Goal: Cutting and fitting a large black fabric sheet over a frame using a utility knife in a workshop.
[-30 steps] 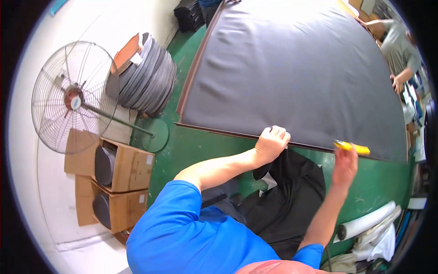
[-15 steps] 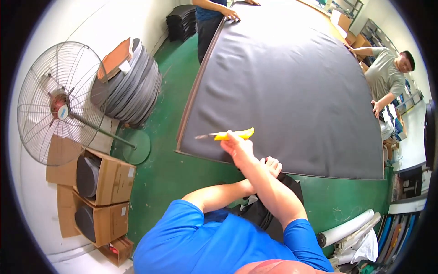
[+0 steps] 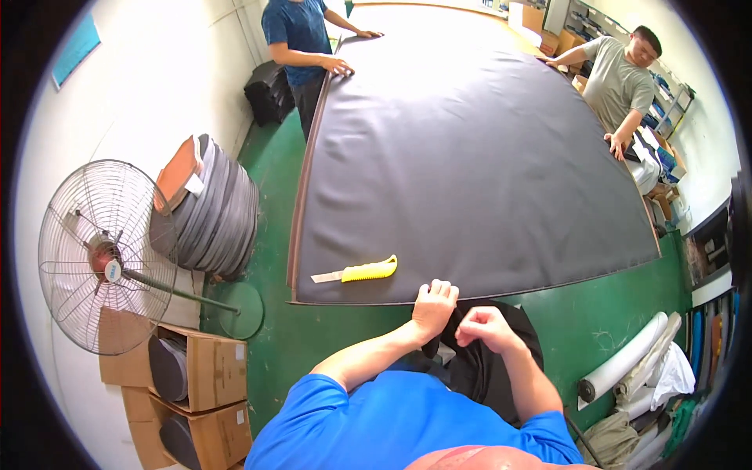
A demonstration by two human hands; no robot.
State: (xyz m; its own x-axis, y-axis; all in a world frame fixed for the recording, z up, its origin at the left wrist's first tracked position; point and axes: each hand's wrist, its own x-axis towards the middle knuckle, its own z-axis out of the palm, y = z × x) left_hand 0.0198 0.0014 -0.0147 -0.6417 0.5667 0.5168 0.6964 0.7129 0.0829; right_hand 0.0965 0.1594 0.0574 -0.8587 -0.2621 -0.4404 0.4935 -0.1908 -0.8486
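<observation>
A wide grey sheet (image 3: 478,157) covers a large table. A yellow-handled utility knife (image 3: 356,272) lies on the sheet near its front left corner, blade pointing left, with no hand on it. My left hand (image 3: 433,307) rests at the sheet's front edge, fingers curled on the edge. My right hand (image 3: 484,327) is just right of it, held loosely closed over my dark trousers, below the table edge; nothing shows in it.
A person in blue (image 3: 301,35) and a person in grey (image 3: 619,78) lean on the sheet's far corners. A pedestal fan (image 3: 106,254), a coil of grey strips (image 3: 215,207) and cardboard boxes (image 3: 192,368) stand left on the green floor. Rolled material (image 3: 627,360) lies at right.
My right hand carried the yellow knife from the right to the left, laid it on the sheet and drew back beside my left hand. The view tilted up toward the far people.
</observation>
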